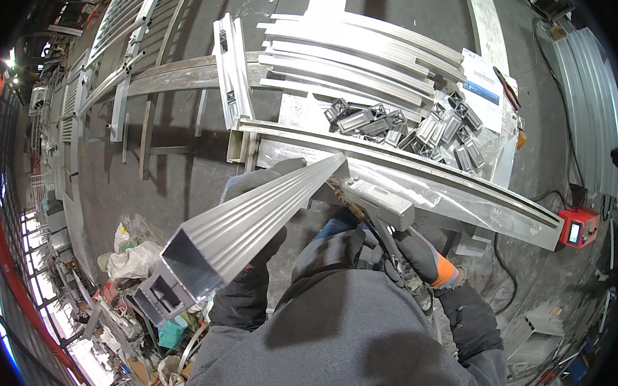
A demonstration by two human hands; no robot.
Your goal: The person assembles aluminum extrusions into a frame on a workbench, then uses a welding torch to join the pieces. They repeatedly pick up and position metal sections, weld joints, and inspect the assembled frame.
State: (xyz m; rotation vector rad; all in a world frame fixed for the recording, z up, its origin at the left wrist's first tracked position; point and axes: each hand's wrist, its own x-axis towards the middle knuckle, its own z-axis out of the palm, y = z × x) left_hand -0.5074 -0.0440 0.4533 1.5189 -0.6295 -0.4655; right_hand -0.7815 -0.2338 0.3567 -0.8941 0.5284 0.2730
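Observation:
A long ribbed aluminium profile (pixel 251 214), square and hollow, slants up from near my left side to the workbench edge. A grey end fitting (pixel 165 294) sits at its near end. My left hand (pixel 260 179), in a grey and blue glove, is closed around the profile, which hides part of the fingers. My right hand (pixel 418 258), in a grey glove with an orange cuff, grips a grey hand-held tool (pixel 379 203). The tool's front end lies against or close to the profile's far end; contact is hard to tell.
A long channelled rail (pixel 410 155) runs along the bench front. Behind it lie a heap of black-and-grey fittings (pixel 440 127) and several aluminium bars (pixel 345 57). A red box with a screen (pixel 578 228) stands at right. Bags and scrap (pixel 135 260) lie at lower left.

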